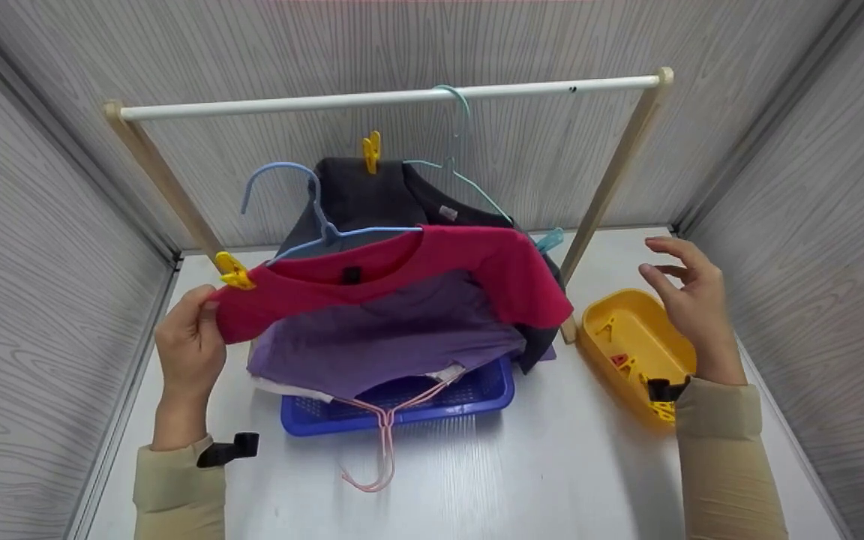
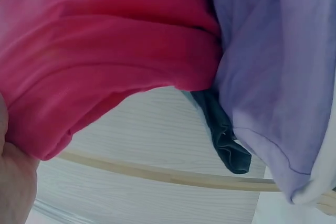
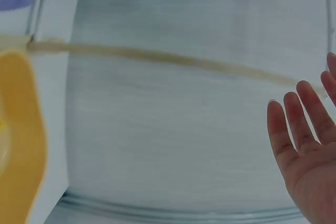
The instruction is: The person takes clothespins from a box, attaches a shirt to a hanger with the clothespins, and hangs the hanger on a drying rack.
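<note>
My left hand [image 1: 190, 349] pinches the sleeve end of a crimson shirt [image 1: 469, 251] at the left. A light blue hanger [image 1: 323, 225] sits in the shirt's neckline, its hook free of the bar. On the shirt's left shoulder is a yellow clothespin [image 1: 233, 271]. In the left wrist view the crimson sleeve [image 2: 115, 51] fills much of the picture beside a purple garment [image 2: 273, 66]. My right hand [image 1: 691, 307] is held in the air by the yellow bin [image 1: 601, 375], fingers loosely bent, holding nothing; its fingers spread in the right wrist view.
A drying rack's white bar [image 1: 252, 107] spans the back. From it a dark garment [image 1: 361, 195] hangs on a mint hanger [image 1: 466, 112], with a yellow clothespin [image 1: 371, 152] attached. A blue basket [image 1: 402, 420] holds the purple garment with its pink hanger [image 1: 387, 435]. Several clothespins lie in the bin.
</note>
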